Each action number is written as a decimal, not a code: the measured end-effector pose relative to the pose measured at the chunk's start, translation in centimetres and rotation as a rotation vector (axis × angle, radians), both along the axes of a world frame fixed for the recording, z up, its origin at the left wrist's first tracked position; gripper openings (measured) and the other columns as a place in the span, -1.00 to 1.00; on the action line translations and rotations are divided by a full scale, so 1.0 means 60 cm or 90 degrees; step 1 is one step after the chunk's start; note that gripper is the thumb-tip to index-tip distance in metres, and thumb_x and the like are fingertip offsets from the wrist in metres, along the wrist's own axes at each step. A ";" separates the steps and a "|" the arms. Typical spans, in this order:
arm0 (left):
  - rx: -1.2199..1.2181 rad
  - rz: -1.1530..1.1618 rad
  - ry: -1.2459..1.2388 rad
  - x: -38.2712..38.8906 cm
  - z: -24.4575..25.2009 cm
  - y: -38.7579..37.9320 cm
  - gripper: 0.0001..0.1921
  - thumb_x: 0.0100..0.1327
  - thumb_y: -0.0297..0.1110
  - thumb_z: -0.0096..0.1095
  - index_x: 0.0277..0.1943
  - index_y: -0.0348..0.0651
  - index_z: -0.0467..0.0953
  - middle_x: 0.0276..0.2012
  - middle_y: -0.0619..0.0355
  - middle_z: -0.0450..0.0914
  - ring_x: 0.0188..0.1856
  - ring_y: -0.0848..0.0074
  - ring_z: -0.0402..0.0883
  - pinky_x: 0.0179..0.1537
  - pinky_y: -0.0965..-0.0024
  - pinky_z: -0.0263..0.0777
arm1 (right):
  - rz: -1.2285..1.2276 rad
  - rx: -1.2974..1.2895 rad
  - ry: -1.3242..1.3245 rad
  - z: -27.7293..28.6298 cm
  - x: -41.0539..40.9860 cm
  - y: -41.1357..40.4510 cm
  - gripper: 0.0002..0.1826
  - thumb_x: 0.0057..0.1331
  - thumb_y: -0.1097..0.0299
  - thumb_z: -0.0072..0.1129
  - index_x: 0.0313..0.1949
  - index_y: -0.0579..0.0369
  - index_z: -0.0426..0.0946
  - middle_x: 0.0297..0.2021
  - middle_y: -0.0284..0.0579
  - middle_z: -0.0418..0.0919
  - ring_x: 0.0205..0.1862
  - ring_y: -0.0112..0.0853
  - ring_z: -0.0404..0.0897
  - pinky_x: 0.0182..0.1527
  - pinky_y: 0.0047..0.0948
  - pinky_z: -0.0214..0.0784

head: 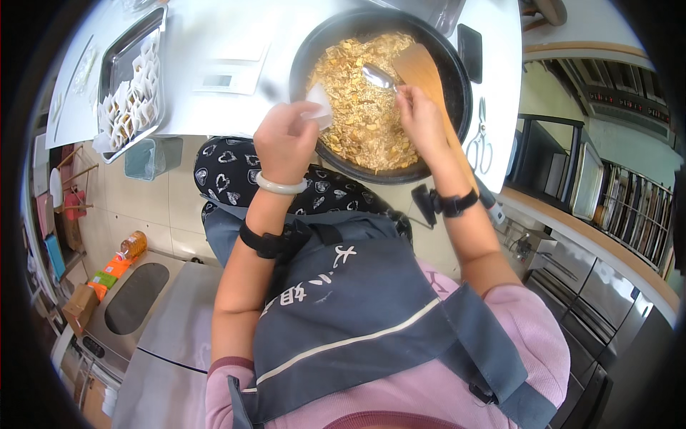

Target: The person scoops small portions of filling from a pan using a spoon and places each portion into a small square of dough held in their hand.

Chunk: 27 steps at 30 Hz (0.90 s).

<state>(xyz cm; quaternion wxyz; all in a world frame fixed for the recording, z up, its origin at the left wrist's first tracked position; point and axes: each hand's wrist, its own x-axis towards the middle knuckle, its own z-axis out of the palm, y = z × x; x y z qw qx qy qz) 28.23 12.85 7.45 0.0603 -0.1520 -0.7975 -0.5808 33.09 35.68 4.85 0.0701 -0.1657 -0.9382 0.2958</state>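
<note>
A large dark pan (462, 110) holds a loose mix of oats or grain flakes and yellow pieces (370, 126). Over the pan's left side, my left hand (285, 137) pinches a small white paper pouch (320, 107). My right hand (425, 119) grips the handle of a shiny metal spoon (378, 76), its bowl just over the mix. Beside that hand a wooden spatula (420, 64) rests in the pan, its handle slanting out under my right wrist. Whether the pouch has anything in it cannot be made out.
At the left, a metal tray (161, 88) carries several filled white pouches (131, 104). A white kitchen scale (236, 75) lies between tray and pan. Right of the pan are a black phone (470, 52) and scissors (481, 142). Below the table's left edge stands a bin (155, 156).
</note>
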 end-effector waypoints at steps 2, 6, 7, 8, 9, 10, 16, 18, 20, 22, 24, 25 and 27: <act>0.001 0.002 0.003 -0.001 0.001 -0.002 -0.79 -0.03 -0.70 0.11 -0.32 -0.30 0.61 -0.62 0.30 0.30 -0.59 0.71 0.23 -0.54 0.63 0.15 | 0.006 0.062 0.017 -0.019 -0.014 0.009 -0.80 0.28 0.35 0.03 -0.17 0.19 0.48 -0.48 0.11 0.58 -0.40 -0.03 0.58 -0.32 -0.15 0.40; 0.005 0.007 0.013 -0.002 0.001 -0.003 -0.77 -0.03 -0.69 0.11 -0.30 -0.28 0.62 -0.63 0.30 0.29 -0.60 0.72 0.22 -0.55 0.62 0.13 | 0.040 0.040 -0.065 -0.022 -0.019 -0.002 -0.80 0.28 0.36 0.04 -0.17 0.19 0.50 -0.47 0.06 0.59 -0.42 -0.07 0.58 -0.31 -0.22 0.42; 0.006 0.007 0.019 -0.002 0.000 -0.003 -0.76 -0.02 -0.69 0.11 -0.28 -0.28 0.63 -0.64 0.30 0.29 -0.60 0.72 0.22 -0.55 0.62 0.12 | 0.041 0.040 -0.065 -0.022 -0.016 -0.008 -0.80 0.28 0.36 0.04 -0.17 0.19 0.50 -0.47 0.06 0.59 -0.42 -0.07 0.58 -0.31 -0.22 0.42; 0.005 0.008 0.019 -0.003 0.001 -0.004 -0.76 -0.02 -0.69 0.11 -0.28 -0.28 0.63 -0.64 0.30 0.29 -0.60 0.72 0.22 -0.55 0.62 0.12 | 0.067 -0.040 -0.083 -0.023 -0.011 -0.014 -0.79 0.27 0.35 0.05 -0.16 0.18 0.50 -0.47 0.05 0.59 -0.42 -0.10 0.59 -0.31 -0.26 0.42; -0.004 0.007 0.021 -0.004 0.004 -0.004 -0.75 -0.02 -0.69 0.11 -0.27 -0.28 0.63 -0.64 0.30 0.29 -0.60 0.72 0.22 -0.55 0.62 0.12 | 0.092 -0.120 -0.101 -0.025 -0.006 -0.017 -0.79 0.27 0.35 0.06 -0.16 0.17 0.51 -0.47 0.04 0.60 -0.42 -0.13 0.60 -0.31 -0.30 0.43; -0.012 0.005 0.022 -0.005 0.005 -0.003 -0.75 -0.02 -0.69 0.11 -0.27 -0.27 0.63 -0.64 0.30 0.29 -0.60 0.72 0.22 -0.55 0.62 0.12 | 0.082 -0.208 -0.137 -0.033 -0.005 -0.016 -0.77 0.28 0.36 0.08 -0.13 0.19 0.51 -0.47 -0.07 0.62 -0.48 -0.32 0.59 -0.37 -0.43 0.41; -0.019 0.016 0.014 -0.012 0.000 0.000 -0.75 0.00 -0.66 0.12 -0.25 -0.27 0.63 -0.64 0.31 0.30 -0.60 0.72 0.22 -0.55 0.62 0.13 | -0.055 -0.557 -0.224 0.002 0.009 -0.016 -0.77 0.32 0.41 0.04 -0.09 0.28 0.47 -0.43 -0.22 0.61 -0.56 -0.66 0.42 -0.52 -0.71 0.25; -0.023 0.006 0.013 -0.018 -0.001 0.006 -0.75 0.00 -0.65 0.12 -0.24 -0.27 0.63 -0.64 0.31 0.30 -0.60 0.72 0.23 -0.56 0.62 0.13 | -0.061 -0.577 -0.195 0.002 0.016 -0.004 -0.77 0.32 0.42 0.04 -0.08 0.28 0.46 -0.42 -0.20 0.61 -0.57 -0.66 0.41 -0.53 -0.72 0.23; -0.025 -0.005 0.012 -0.024 0.000 0.016 -0.76 0.01 -0.65 0.12 -0.24 -0.27 0.63 -0.64 0.31 0.31 -0.61 0.72 0.23 -0.56 0.61 0.14 | -0.080 -0.561 -0.138 0.009 0.023 0.000 -0.76 0.32 0.43 0.05 -0.07 0.28 0.45 -0.40 -0.18 0.61 -0.58 -0.67 0.39 -0.55 -0.72 0.22; -0.050 0.002 0.005 -0.029 -0.001 0.029 -0.76 0.02 -0.63 0.13 -0.23 -0.26 0.63 -0.65 0.30 0.33 -0.62 0.71 0.25 -0.56 0.60 0.17 | -0.084 -0.539 -0.151 0.033 0.026 -0.002 -0.74 0.31 0.41 0.06 -0.05 0.26 0.45 -0.39 -0.22 0.61 -0.57 -0.67 0.36 -0.52 -0.73 0.21; -0.049 -0.002 0.024 -0.036 -0.005 0.037 -0.76 0.02 -0.62 0.14 -0.22 -0.26 0.63 -0.65 0.30 0.34 -0.62 0.71 0.26 -0.57 0.60 0.18 | -0.090 -0.516 -0.163 0.040 0.030 0.003 -0.72 0.31 0.38 0.07 -0.03 0.23 0.45 -0.39 -0.26 0.60 -0.57 -0.67 0.32 -0.49 -0.74 0.20; -0.050 -0.006 0.044 -0.038 -0.005 0.041 -0.77 0.03 -0.61 0.15 -0.22 -0.26 0.62 -0.65 0.29 0.35 -0.63 0.70 0.27 -0.57 0.59 0.19 | -0.087 -0.531 -0.175 0.042 0.032 0.006 -0.73 0.31 0.38 0.07 -0.03 0.23 0.46 -0.39 -0.27 0.60 -0.57 -0.67 0.33 -0.50 -0.74 0.20; -0.066 -0.008 0.069 -0.043 -0.006 0.046 -0.77 0.04 -0.60 0.16 -0.22 -0.25 0.62 -0.66 0.28 0.36 -0.63 0.68 0.27 -0.57 0.59 0.20 | -0.086 -0.546 -0.186 0.044 0.034 0.008 -0.73 0.31 0.37 0.07 -0.04 0.23 0.46 -0.39 -0.27 0.60 -0.57 -0.68 0.33 -0.50 -0.74 0.21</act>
